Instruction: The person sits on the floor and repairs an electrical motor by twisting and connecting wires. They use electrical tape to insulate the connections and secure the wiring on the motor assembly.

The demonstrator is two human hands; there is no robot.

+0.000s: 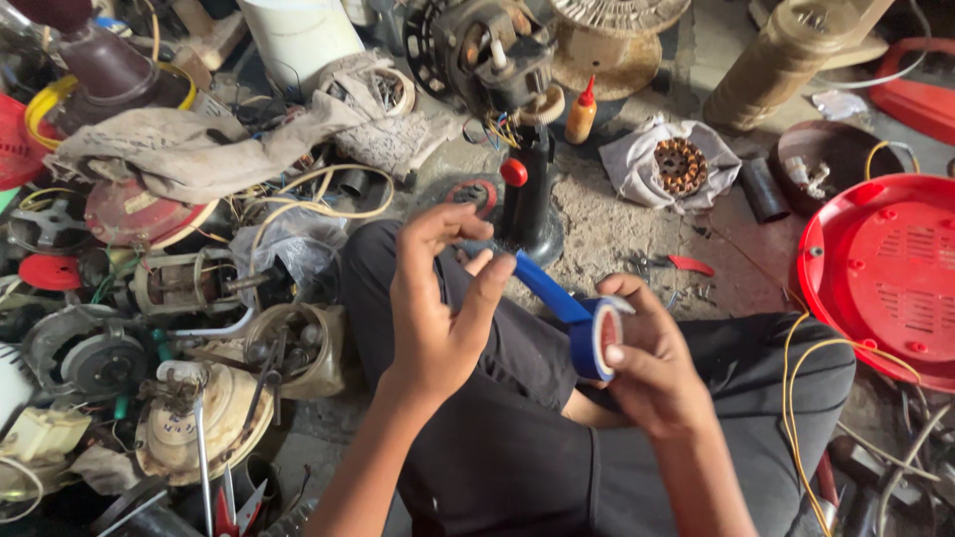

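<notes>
A: Where is the blue tape roll (597, 338)?

B: In the middle of the frame, a bit to the right. The right hand (652, 363) is wrapped around it, so the roll cannot spin away.

A: And the other hand?

B: The left hand (438, 303) pinches the loose tape end (542, 283). The strip runs tight between the two hands, up and to the left, so it does not stick to itself.

A: Why so close to the body?

B: Both hands sit over the lap, above the black trousers (517, 438), where the person can see well.

A: What is around them?

B: Just above the hands stands a black fan stand (527, 199) with a red knob. To the right lies a big red cover (885, 278). A copper motor coil (681, 164) rests on a white cloth at the upper right. Old motors (189, 283) fill the left side.
</notes>
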